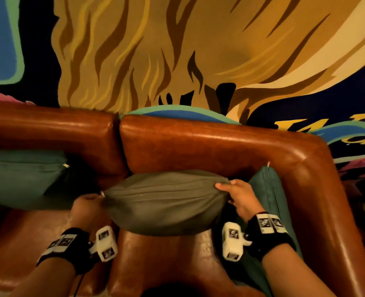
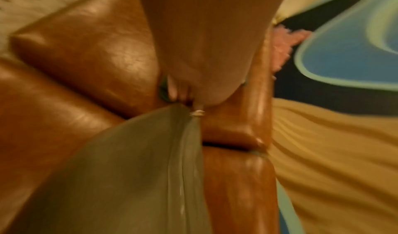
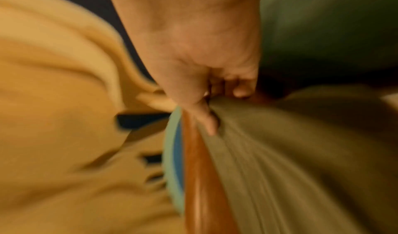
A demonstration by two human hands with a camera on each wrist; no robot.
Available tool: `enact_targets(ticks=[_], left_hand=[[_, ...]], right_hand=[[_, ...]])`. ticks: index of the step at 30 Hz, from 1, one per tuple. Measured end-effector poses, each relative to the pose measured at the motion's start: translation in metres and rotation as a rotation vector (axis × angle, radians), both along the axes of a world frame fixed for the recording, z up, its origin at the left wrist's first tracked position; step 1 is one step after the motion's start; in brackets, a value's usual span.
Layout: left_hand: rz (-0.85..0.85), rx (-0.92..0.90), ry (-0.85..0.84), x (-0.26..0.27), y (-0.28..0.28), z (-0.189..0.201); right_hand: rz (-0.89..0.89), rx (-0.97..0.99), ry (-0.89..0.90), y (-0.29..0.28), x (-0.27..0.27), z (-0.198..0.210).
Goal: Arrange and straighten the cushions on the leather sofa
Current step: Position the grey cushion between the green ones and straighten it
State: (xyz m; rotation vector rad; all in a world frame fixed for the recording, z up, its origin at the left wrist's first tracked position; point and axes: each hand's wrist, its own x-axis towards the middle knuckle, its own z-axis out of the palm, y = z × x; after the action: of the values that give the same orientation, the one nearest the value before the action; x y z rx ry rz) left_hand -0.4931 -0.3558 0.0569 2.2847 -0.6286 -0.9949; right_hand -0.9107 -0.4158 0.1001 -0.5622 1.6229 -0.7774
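Observation:
An olive-grey cushion (image 1: 166,200) is held up in front of the brown leather sofa's backrest (image 1: 209,146), its zipper edge on top. My left hand (image 1: 87,205) pinches its left corner by the zip pull, and the left wrist view shows that hand (image 2: 185,94) on the grey cushion (image 2: 133,178). My right hand (image 1: 237,196) grips the right corner, thumb on top; in the right wrist view its thumb (image 3: 207,120) digs into the grey fabric (image 3: 290,152). A teal cushion (image 1: 267,189) stands behind my right hand against the arm. Another teal cushion (image 1: 20,174) lies at the left.
The sofa's right arm (image 1: 318,200) curves round close on the right. The leather seat (image 1: 166,258) lies below the held cushion. A gap (image 1: 116,127) splits the two backrest sections. A painted mural wall (image 1: 177,50) rises behind the sofa.

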Motion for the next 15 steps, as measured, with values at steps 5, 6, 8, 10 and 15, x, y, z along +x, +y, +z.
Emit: enact_targets(ticks=[5,6,8,10,15], left_hand=[[-0.799,-0.218,0.072,-0.087,0.01,0.064],[-0.809,-0.287,0.095,-0.107,0.019,0.072],[-0.557,-0.424,0.035,-0.115,0.033,0.065],[-0.307,-0.383,-0.046,-0.102,0.035,0.06],[-0.158,-0.127,-0.086,-0.06,0.039,0.038]], right_hand=[[0.43,-0.298,0.282,0.021,0.14,0.055],[0.539,-0.361,0.297,0.032,0.165,0.064],[0.707,-0.425,0.248,0.048,0.199,0.074],[0.763,-0.448,0.238,0.047,0.192,0.063],[0.396,0.088,0.813,0.023,0.063,-0.048]])
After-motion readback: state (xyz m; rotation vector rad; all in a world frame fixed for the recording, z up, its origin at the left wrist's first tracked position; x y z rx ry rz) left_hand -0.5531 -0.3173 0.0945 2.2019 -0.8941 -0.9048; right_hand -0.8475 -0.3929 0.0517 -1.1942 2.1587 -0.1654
